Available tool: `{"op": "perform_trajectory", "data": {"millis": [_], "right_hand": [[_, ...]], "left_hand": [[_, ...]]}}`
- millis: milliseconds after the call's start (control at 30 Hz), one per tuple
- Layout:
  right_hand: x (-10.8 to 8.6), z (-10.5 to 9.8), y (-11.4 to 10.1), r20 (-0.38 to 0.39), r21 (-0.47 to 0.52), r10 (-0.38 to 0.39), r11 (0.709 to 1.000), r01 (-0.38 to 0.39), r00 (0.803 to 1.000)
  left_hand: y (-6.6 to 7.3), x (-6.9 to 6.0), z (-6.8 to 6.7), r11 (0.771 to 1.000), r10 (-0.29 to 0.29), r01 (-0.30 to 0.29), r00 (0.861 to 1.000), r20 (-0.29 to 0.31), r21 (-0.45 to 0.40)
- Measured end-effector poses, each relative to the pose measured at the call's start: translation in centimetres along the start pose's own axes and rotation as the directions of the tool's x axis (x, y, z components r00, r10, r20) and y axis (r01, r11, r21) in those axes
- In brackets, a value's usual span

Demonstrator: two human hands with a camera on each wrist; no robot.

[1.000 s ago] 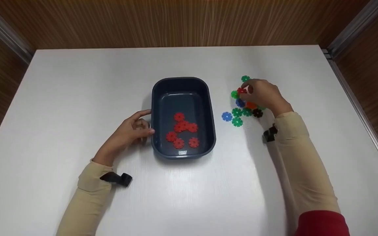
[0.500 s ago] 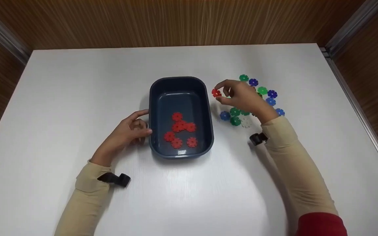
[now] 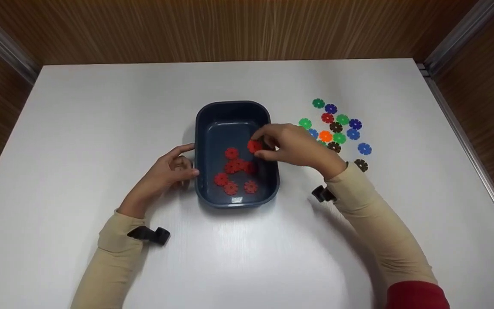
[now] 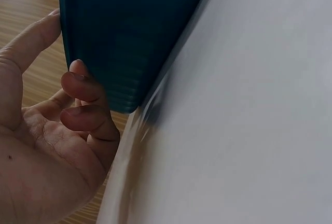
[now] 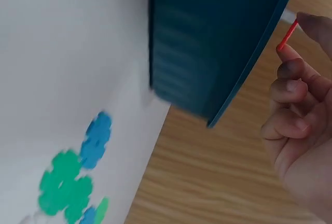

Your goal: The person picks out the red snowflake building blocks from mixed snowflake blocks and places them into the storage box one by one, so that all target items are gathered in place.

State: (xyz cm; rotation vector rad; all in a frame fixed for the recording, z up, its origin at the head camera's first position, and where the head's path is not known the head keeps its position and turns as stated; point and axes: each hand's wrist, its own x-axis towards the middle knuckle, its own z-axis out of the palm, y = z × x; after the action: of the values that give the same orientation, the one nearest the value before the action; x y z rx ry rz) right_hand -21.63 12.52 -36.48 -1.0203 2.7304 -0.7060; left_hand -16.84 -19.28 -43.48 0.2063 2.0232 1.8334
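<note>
A dark blue rectangular plastic tub (image 3: 225, 134) stands on the white table, with several red interlocking flower discs (image 3: 230, 188) lying in its front half. My right hand (image 3: 298, 146) reaches over the tub's right rim. Between thumb and forefinger it pinches one more red flower disc (image 3: 254, 146), seen edge-on as a thin red strip (image 5: 288, 34) in the right wrist view. At the tub's left side, my left hand (image 3: 163, 174) rests its thumb and forefinger against the wall; its other fingers bend loosely beside the tub (image 4: 119, 32) in the left wrist view.
To the right of the tub lies a loose spread of flower discs: green (image 3: 305, 123), blue (image 3: 364, 149), brown (image 3: 361, 165), orange (image 3: 325, 136) and one red disc (image 3: 327, 117). My right forearm hides part of the spread. A wood-grain panel (image 3: 230, 30) rises behind the table.
My right hand has picked up a red disc from the spread and carried it left, over the tub. The left hand stays at the tub's side.
</note>
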Motion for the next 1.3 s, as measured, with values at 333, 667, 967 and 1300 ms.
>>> {"op": "perform_trajectory", "data": {"millis": [333,667,967,1300], "right_hand": [[0.0,1.7,-1.8,0.087,-0.079,-0.057,0.995,0.064,0.995],[-0.1,1.9,-1.3,0.1,-0.038,-0.071,0.996,0.075,0.992],[-0.2,-0.3,3.2,-0.053,0.342,0.13,0.934,-0.104,0.99],[-1.4,-2.1,8.5,-0.156,0.384,0.349,0.883,-0.269,0.924]], "left_hand": [[0.2,-0.2,0.1,1.0,0.006,-0.006,1.0,0.002,0.006],[0.1,-0.1,0.1,1.0,0.017,-0.017,1.0,0.01,-0.003],[0.2,0.0,0.0,1.0,0.024,-0.024,1.0,0.008,0.01],[0.2,-0.1,0.1,1.0,0.008,-0.008,1.0,0.006,0.025]]}}
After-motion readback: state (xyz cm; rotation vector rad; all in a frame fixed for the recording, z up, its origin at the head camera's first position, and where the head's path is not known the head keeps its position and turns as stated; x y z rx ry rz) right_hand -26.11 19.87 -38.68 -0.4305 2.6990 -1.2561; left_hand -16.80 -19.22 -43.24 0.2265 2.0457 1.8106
